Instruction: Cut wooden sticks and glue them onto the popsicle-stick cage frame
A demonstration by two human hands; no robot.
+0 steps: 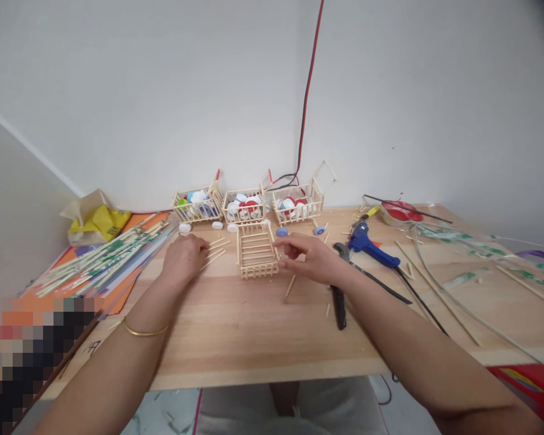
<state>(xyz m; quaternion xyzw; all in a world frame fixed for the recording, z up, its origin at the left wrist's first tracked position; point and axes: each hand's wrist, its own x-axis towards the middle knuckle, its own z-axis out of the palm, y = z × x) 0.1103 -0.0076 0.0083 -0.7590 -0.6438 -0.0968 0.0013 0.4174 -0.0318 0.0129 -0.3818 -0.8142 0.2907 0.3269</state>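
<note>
A small open basket frame of thin wooden sticks (257, 251) stands in the middle of the wooden table. At its right side is my right hand (310, 258), thumb and forefinger apart, fingertips at or just beside the basket's edge; contact is hard to tell. My left hand (185, 257) rests to the left of the basket, fingers curled down over several short wooden sticks (216, 254) that fan out from under the fingertips. One loose stick (291, 285) lies below my right hand.
Behind stand three little stick carts (198, 204) filled with bottle caps. To the right lie a blue glue gun (372, 246), black-handled cutters (338, 305) and a red bowl (401, 212). Packaged sticks (113, 257) and a yellow bag (97, 223) are at left.
</note>
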